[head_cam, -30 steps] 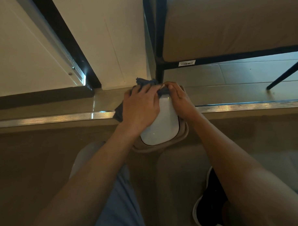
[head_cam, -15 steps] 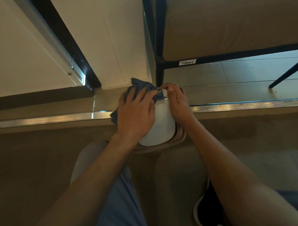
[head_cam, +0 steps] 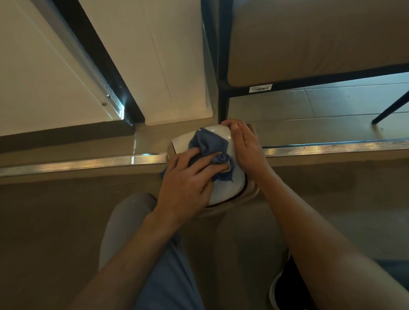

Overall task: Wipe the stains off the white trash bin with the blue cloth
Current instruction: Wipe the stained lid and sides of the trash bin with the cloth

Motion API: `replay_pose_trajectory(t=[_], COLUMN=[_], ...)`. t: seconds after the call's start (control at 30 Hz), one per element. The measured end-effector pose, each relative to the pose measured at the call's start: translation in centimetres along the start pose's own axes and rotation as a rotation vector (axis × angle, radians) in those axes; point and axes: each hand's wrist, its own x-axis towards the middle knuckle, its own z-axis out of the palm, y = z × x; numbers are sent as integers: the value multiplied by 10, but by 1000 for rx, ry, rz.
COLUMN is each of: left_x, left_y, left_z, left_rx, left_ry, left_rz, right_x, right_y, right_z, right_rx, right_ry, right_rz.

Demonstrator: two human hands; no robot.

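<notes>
Currently my left hand (head_cam: pixel 186 186) presses the bunched blue cloth (head_cam: pixel 208 148) onto the top of the white trash bin (head_cam: pixel 230 181), its fingers (head_cam: pixel 205 166) curled into the folds; my right hand (head_cam: pixel 248 144) steadies the bin's far right side, fingers together, thumb at the rim; bin sits on the floor (head_cam: pixel 57 231) between my knees, at the metal threshold strip (head_cam: pixel 82 162); dark chair frame (head_cam: pixel 223 97) just beyond.

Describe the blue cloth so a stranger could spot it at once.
Find the shiny metal floor strip crossing the frame; the white trash bin sits on it, between two hands. The blue cloth is bunched on its top under the left hand, the only blue crumpled fabric there.
</notes>
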Motion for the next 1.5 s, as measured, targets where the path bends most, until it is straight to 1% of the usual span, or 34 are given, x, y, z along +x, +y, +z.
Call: replay_pose_trajectory(t=[0.1,0.17,0.23,0.33,0.4,0.5,0.53,0.57,0.63,0.7,0.77,0.83,0.9,0.97,1.03,1.1,1.13,1.2,1.37,1.43,1.5], left_x=[16,24,31,44,52,55,54,50,43,40,39,40,44,48,54,57,58,59,51,48,47], left_y=[4,6,8,9,7,-3,-8,-13,-21,-27,-30,-33,-36,-38,-41,-46,-49,-55,-56,-53,-53], left_z=[-3,-7,-11,-16,-23,-39,-43,-45,-46,-42,-37,-33,-30,-29,-27,-23,-21,-15,10,18,22], left_rx=[-85,-134,-189,-259,-407,-709,-774,-804,-810,-807,-764,-648,-619,-711,-866,-958,-968,-909,-682,-553,-523], left_ry=[41,40,11,-53,-92,-117,-130,-146,-164,-141,-81,-18,43,118,174,169,150,104,56,70,105], left_rz=[-58,-118,-188,-235,-241,-329,-356,-365,-348,-335,-304,-261,-289,-393,-505,-568,-574,-548,-477,-467,-472], right_x=[2,1,-6,-31,-50,-76,-83,-88,-92,-86,-80,-78,-77,-76,-73,-70,-68,-66,-57,-53,-49], right_y=[-6,-12,-19,-32,-40,-47,-49,-51,-52,-49,-44,-40,-39,-38,-34,-27,-23,-14,-1,-1,-4], right_z=[-7,-14,-19,-18,-10,6,12,19,33,40,42,42,40,37,34,29,26,19,-2,-8,-11], right_rx=[-20,-20,30,124,134,39,-23,-120,-318,-422,-474,-509,-520,-506,-487,-436,-399,-337,-243,-161,-90], right_ry=[-71,-87,-15,164,204,295,302,271,139,58,53,68,108,154,193,227,243,258,185,157,124], right_rz=[19,41,63,77,67,58,42,18,0,16,15,13,16,-4,-70,-143,-173,-208,-193,-159,-140])
